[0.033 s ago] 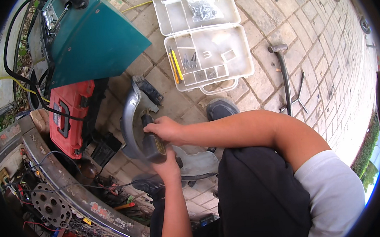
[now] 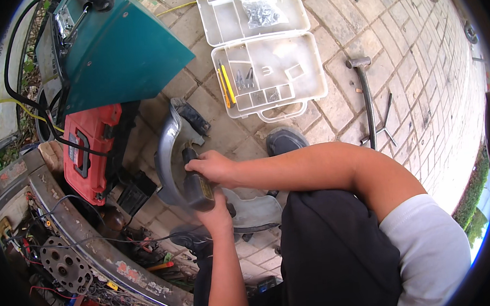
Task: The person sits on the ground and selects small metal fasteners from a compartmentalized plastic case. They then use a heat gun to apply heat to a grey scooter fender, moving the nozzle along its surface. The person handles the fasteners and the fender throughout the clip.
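My right hand (image 2: 211,168) is closed round a dark, boxy handheld tool (image 2: 199,190), with the thumb along its side. The tool's narrower end lies inside the hollow of a curved grey plastic panel (image 2: 170,151). Just below the tool, my left hand (image 2: 216,212) is closed at the panel's lower end; its fingertips are partly hidden. A black piece (image 2: 193,117) sits at the panel's upper end. Under my right forearm lies a pale, cloudy plastic part (image 2: 253,209) with a dark edge.
An open clear case (image 2: 307,66) holds a yellow knife (image 2: 228,83) and small metal pieces. A hammer (image 2: 367,91) and a three-armed wrench (image 2: 387,124) lie on the paving at right. At left stand a teal metal box (image 2: 123,54), a red case (image 2: 89,150) and a worn bumper (image 2: 103,241).
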The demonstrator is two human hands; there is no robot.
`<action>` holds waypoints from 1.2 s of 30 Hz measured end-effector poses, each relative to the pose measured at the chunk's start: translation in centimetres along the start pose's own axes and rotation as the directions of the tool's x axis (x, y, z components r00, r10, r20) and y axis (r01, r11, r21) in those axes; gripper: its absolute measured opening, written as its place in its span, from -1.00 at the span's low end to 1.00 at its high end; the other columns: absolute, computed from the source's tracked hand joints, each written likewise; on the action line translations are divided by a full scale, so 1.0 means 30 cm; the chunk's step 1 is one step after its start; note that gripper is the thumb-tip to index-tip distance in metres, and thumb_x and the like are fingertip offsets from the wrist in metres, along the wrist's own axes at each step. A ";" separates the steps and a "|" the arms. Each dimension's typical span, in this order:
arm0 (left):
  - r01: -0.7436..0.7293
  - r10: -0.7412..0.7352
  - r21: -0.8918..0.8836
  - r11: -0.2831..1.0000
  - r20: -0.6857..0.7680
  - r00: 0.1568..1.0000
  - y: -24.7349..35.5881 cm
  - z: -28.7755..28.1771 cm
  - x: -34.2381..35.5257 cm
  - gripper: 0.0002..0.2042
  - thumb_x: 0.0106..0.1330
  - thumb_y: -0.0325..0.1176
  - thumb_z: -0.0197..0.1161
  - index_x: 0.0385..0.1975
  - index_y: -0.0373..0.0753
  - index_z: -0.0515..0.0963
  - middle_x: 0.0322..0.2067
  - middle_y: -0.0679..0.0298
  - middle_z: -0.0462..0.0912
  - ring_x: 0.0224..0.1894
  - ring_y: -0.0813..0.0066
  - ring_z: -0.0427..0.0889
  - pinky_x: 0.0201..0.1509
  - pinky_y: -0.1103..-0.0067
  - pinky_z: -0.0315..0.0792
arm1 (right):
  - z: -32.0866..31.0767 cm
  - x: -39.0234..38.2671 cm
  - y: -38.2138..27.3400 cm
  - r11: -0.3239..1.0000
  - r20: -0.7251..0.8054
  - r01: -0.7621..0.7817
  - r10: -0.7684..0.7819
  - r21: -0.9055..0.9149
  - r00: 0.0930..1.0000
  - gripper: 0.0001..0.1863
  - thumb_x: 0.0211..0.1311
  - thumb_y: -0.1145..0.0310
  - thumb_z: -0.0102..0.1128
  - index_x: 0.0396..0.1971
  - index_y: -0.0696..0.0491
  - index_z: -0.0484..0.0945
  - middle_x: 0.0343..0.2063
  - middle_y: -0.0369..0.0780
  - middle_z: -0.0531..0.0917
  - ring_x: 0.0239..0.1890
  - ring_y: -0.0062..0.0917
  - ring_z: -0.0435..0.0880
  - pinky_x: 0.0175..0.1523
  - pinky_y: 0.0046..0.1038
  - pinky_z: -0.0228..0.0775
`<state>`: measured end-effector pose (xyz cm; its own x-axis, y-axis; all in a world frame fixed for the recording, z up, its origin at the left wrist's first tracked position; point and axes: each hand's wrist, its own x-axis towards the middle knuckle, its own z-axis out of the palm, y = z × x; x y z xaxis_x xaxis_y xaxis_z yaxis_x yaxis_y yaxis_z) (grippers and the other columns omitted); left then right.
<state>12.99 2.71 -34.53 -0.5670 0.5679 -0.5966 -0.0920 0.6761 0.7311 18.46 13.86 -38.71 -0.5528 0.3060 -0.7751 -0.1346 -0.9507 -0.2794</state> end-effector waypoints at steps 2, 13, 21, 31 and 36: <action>-0.023 0.023 -0.006 1.000 -0.002 1.000 -0.001 0.001 0.000 -0.71 0.22 -0.54 0.25 -0.05 -0.30 0.45 -0.26 0.33 0.56 -0.42 0.58 0.52 -0.34 0.62 0.45 | 0.001 -0.002 -0.002 1.000 -0.008 0.003 -0.003 -0.001 1.000 -0.69 0.21 0.20 0.22 -0.27 0.17 0.57 -0.44 -0.23 0.61 -0.48 -0.52 0.60 -0.39 -0.44 0.45; -0.069 0.069 -0.023 0.997 0.018 0.997 -0.003 0.002 0.014 -0.71 0.23 -0.56 0.25 -0.05 -0.32 0.44 -0.28 0.32 0.55 -0.43 0.58 0.51 -0.37 0.62 0.44 | 0.003 0.021 0.011 0.998 0.003 0.030 -0.030 0.058 1.000 -0.69 0.21 0.26 0.23 -0.26 0.25 0.57 -0.40 -0.19 0.65 -0.41 -0.51 0.63 -0.31 -0.46 0.47; -0.051 0.050 -0.020 0.999 -0.008 0.999 0.015 0.008 0.008 -0.70 0.24 -0.57 0.24 -0.03 -0.31 0.44 -0.29 0.31 0.56 -0.47 0.57 0.51 -0.40 0.63 0.45 | -0.001 0.016 0.005 1.000 -0.005 0.010 -0.010 0.027 1.000 -0.68 0.21 0.27 0.23 -0.25 0.26 0.56 -0.39 -0.17 0.65 -0.40 -0.50 0.63 -0.29 -0.46 0.48; -0.080 0.080 -0.002 0.997 -0.029 0.996 0.002 0.013 0.011 -0.69 0.24 -0.57 0.23 -0.01 -0.32 0.44 -0.28 0.30 0.57 -0.46 0.59 0.50 -0.41 0.63 0.44 | -0.001 0.022 0.011 0.999 0.000 0.035 -0.035 0.040 0.999 -0.69 0.21 0.27 0.23 -0.26 0.26 0.57 -0.41 -0.19 0.64 -0.42 -0.51 0.62 -0.30 -0.47 0.47; -0.044 0.044 0.018 0.999 -0.030 0.999 0.000 0.007 0.015 -0.67 0.24 -0.58 0.23 0.00 -0.32 0.43 -0.27 0.30 0.56 -0.46 0.59 0.50 -0.40 0.63 0.44 | 0.001 0.023 0.008 1.000 -0.016 0.019 -0.018 0.012 1.000 -0.69 0.21 0.26 0.23 -0.27 0.25 0.57 -0.42 -0.19 0.64 -0.43 -0.51 0.62 -0.33 -0.47 0.46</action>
<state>12.90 3.05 -34.86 -0.5946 0.5832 -0.5535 -0.0522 0.6589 0.7504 18.01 13.85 -39.30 -0.5371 0.3242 -0.7787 -0.1544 -0.9454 -0.2871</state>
